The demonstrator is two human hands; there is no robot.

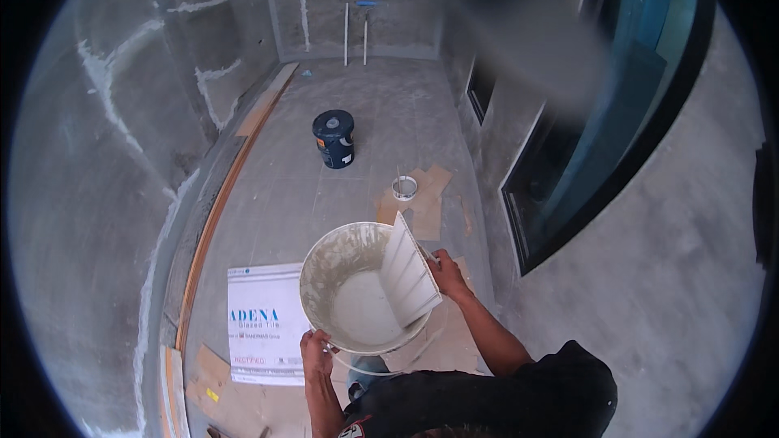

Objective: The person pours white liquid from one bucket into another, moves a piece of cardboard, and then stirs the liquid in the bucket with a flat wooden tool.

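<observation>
A large whitish bucket (341, 251) is in front of me, its inner wall smeared and pale grey material lying in its bottom. My left hand (317, 350) is closed on its near left rim, beside the wire handle (361, 371). A white ribbed board (406, 272) slants into the bucket from the right side. My right hand (449, 276) is closed at the board's outer edge, close to the bucket's rim. The board partly hides what those fingers grip.
A dark lidded pail (334, 144) stands further off on the grey floor. A small white tub (404, 188) sits on cardboard (428, 215). At left lie a printed white carton sheet (264, 324) and long wooden boards (219, 195) by the wall. A dark-framed window (519, 219) is at right.
</observation>
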